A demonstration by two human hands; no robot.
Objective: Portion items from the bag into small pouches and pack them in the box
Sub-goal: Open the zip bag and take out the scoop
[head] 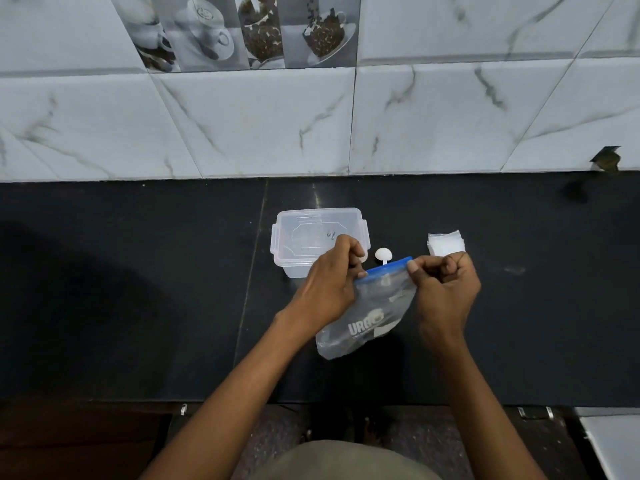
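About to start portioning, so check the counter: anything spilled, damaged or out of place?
Nothing stands out. Both hands grip the zip bag by its blue strip; the lidded clear box, white spoon and pouch stack sit tidily on the dark counter.

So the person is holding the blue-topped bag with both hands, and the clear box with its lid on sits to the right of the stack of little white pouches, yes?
Not quite. In the head view, the clear box sits to the left of the stack of white pouches, not to the right. The rest holds: the left hand and the right hand both grip the blue-topped bag, and the box has its lid on.
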